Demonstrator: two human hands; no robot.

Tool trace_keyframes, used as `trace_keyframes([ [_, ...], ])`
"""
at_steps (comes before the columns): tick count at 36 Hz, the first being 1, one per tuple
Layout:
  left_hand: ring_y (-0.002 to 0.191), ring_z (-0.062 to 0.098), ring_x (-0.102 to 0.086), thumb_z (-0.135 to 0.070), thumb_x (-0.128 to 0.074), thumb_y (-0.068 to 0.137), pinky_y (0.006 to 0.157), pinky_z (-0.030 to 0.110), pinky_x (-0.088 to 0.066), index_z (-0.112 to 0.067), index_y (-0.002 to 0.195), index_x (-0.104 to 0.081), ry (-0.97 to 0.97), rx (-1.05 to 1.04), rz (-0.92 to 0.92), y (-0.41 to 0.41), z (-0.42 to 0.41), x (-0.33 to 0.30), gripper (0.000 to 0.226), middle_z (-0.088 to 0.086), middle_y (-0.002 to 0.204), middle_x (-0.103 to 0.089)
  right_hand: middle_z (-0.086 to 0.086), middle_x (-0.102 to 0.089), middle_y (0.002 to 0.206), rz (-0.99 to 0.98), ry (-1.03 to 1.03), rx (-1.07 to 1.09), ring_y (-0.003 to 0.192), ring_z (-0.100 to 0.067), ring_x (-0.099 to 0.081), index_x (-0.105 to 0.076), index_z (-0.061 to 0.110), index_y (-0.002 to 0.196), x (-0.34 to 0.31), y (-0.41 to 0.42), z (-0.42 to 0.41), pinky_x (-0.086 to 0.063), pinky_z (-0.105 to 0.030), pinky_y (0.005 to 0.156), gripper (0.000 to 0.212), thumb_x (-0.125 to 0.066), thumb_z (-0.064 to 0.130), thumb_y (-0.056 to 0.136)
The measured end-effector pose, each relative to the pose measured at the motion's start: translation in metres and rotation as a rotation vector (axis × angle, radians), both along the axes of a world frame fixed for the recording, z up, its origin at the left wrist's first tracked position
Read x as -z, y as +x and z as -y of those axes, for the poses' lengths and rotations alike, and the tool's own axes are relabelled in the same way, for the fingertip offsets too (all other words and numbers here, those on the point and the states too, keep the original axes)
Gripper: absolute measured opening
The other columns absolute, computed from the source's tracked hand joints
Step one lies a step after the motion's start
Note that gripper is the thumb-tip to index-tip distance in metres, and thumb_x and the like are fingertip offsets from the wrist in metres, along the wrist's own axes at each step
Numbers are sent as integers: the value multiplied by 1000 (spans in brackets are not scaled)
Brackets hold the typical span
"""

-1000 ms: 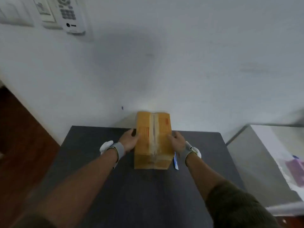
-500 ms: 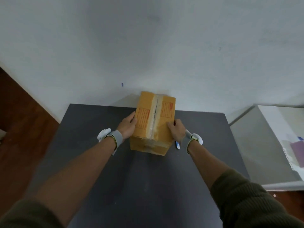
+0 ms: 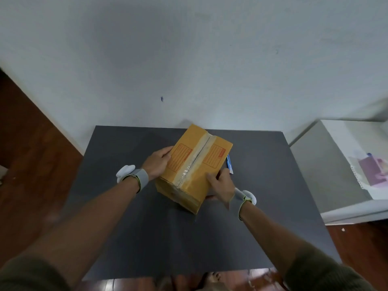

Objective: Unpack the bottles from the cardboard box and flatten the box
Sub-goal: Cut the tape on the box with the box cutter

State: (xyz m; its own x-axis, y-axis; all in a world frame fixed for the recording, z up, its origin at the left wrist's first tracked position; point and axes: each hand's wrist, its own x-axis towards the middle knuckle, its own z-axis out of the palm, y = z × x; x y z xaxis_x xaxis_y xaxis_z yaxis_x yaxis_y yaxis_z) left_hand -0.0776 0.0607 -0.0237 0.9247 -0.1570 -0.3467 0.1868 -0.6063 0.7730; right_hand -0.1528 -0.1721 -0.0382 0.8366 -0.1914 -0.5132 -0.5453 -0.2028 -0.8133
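Observation:
A yellow-brown cardboard box (image 3: 194,164) sits at the back middle of the dark table (image 3: 147,238), turned at an angle. Its top flaps are closed and sealed with clear tape along the centre seam. My left hand (image 3: 157,162) grips its left side, fingers curled over the top edge. My right hand (image 3: 220,185) grips the near right corner, fingers on the top and thumb on the side. The box hides its contents; no bottles show.
A small blue and white cutter (image 3: 229,164) lies on the table just right of the box. A white wall stands close behind the table. A grey-white cabinet (image 3: 327,169) with papers is at the right. Wooden floor lies to the left.
Both hands have turned the box clockwise and drawn its near end toward me. My right hand has slid back to the near right corner. The cutter now shows beside the box.

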Motion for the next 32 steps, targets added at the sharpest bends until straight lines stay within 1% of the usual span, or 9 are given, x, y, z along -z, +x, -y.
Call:
trace_keyframes([
  [4, 129, 19, -51, -35, -37, 106, 105, 40, -41, -35, 147, -47, 41, 42, 10, 4, -5, -2, 42, -7, 143, -54, -2, -53, 116, 0, -37, 9, 101, -23, -60, -41, 14, 114, -1, -12, 2, -62, -51, 64, 43, -59, 47, 93],
  [7, 128, 22, -52, -34, -35, 105, 101, 38, -42, -36, 148, -43, 111, 63, 14, 13, 0, -6, 44, -4, 145, -53, -1, -62, 100, 2, -40, 112, 91, -22, -66, -54, 18, 107, -1, -10, 17, -60, -41, 63, 49, -44, 64, 92],
  [11, 135, 25, -48, -41, -38, 105, 101, 34, -37, -39, 155, -29, 90, 98, 48, 31, 19, -14, 51, -1, 153, -46, -8, -65, 92, 9, -115, 256, 75, -22, -63, -57, 9, 104, 14, 19, 46, -54, -39, 65, 33, -41, 38, 99],
  [14, 136, 23, -47, -44, -42, 104, 96, 28, -35, -38, 157, -26, 66, 145, 88, 47, 34, -24, 56, -3, 154, -44, -10, -67, 98, -15, -315, 148, 79, -26, -64, -57, 12, 104, 33, 44, 67, -57, -40, 72, 21, -45, 26, 95],
  [18, 139, 21, -45, -43, -43, 104, 101, 28, -37, -39, 157, -25, 96, 182, 105, 75, 54, -27, 56, -4, 156, -42, -7, -63, 114, -94, -485, -14, 90, -27, -62, -54, 15, 119, 51, 76, 95, -52, -37, 82, 27, -49, 25, 95],
  [22, 143, 19, -37, -40, -42, 106, 105, 25, -30, -37, 155, -33, 105, 203, 124, 97, 74, -24, 50, -3, 159, -37, -12, -56, 132, -109, -551, -94, 119, -33, -56, -47, 8, 134, 77, 104, 112, -46, -38, 95, 42, -55, 23, 95],
  [27, 125, 7, -48, -34, -48, 105, 95, 19, -31, -29, 136, -58, 47, 162, 165, 110, 87, -17, 33, -12, 139, -53, -10, -64, 112, -78, -573, -108, 98, -31, -63, -50, 17, 117, 106, 118, 119, -53, -43, 82, 38, -65, 36, 88],
  [30, 116, 6, -52, -33, -53, 102, 91, 20, -35, -27, 121, -65, 21, 113, 177, 112, 92, -5, 23, -12, 130, -57, -2, -62, 100, -48, -601, -141, 90, -28, -63, -50, 24, 104, 116, 118, 122, -53, -44, 79, 24, -60, 40, 89],
  [32, 114, 6, -53, -33, -54, 102, 90, 20, -36, -28, 117, -66, -11, 85, 164, 112, 93, 0, 20, -11, 127, -57, -3, -63, 102, -68, -583, -161, 91, -27, -63, -56, 21, 106, 120, 121, 125, -52, -39, 78, 22, -55, 37, 91],
])
